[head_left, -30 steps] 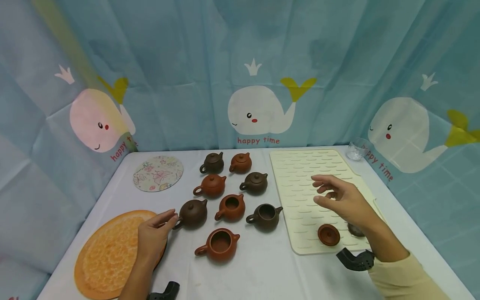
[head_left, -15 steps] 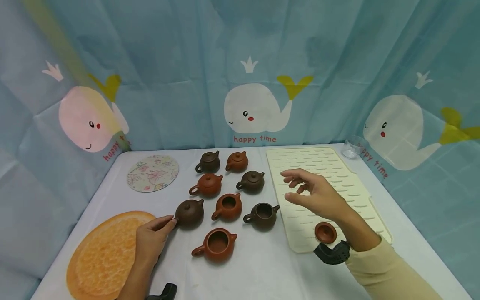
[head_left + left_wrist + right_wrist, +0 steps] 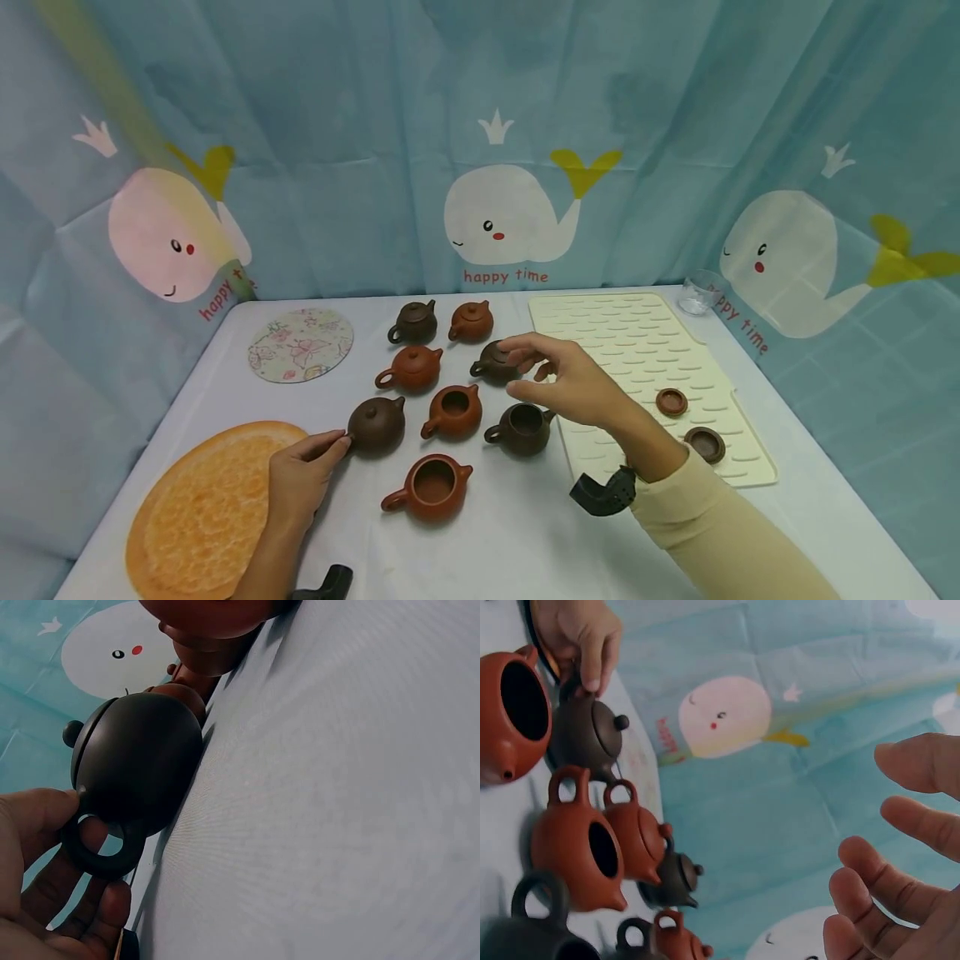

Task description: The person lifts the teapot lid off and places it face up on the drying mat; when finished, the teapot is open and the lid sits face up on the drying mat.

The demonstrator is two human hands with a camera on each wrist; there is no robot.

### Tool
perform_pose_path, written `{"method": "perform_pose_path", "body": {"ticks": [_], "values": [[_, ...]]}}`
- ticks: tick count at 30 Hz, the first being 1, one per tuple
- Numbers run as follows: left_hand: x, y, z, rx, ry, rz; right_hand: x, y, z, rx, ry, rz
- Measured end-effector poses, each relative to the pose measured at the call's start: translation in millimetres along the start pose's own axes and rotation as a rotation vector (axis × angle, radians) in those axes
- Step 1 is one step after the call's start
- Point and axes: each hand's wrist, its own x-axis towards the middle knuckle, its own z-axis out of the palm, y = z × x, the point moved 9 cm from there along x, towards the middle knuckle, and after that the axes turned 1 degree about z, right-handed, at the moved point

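Note:
My left hand (image 3: 303, 479) pinches the ring handle of a dark brown teapot (image 3: 377, 427) with its lid on, at the left of the group. In the left wrist view the thumb is at the top of the handle (image 3: 105, 859) and a finger shows through the ring. My right hand (image 3: 566, 383), fingers spread and loosely bent, holds nothing. From the head it overlaps a lidded dark teapot (image 3: 491, 364) and hangs near a lidless dark teapot (image 3: 524, 431). Two lidless reddish teapots (image 3: 437, 492) stand between the hands.
Several lidded teapots, such as a reddish one (image 3: 412, 368), stand further back. On the cream ridged mat (image 3: 600, 333) lie a reddish lid (image 3: 671, 402) and a dark lid (image 3: 705, 446), undersides up. A bread-patterned round mat (image 3: 217, 508), floral disc (image 3: 300, 346) and clear cup (image 3: 699, 293) flank them.
My right hand has moved left from over the cream mat toward the teapots, uncovering the dark lid. My left hand stays at the dark teapot's handle. The head view has shifted slightly.

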Motion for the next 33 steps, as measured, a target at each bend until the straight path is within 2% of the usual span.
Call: {"method": "perform_pose_path", "body": {"ticks": [11,18,22,26,33], "values": [[-0.4,1.7,-1.3,-0.011,0.015,0.023,27,3,49.2,0.078,-0.068,0.002],[-0.9,2.2,0.6,-0.002,0.008,0.029,42,10,78.7,0.097,-0.075,0.044],[-1.0,2.8,0.8,-0.017,0.004,0.033,52,16,93.1,0.116,-0.081,0.038],[-0.3,3.1,1.5,-0.046,-0.003,0.037,62,20,105.7,0.098,-0.091,0.039],[-0.6,1.1,1.6,-0.033,-0.009,0.025,77,30,127.4,0.061,-0.107,0.093]]}}
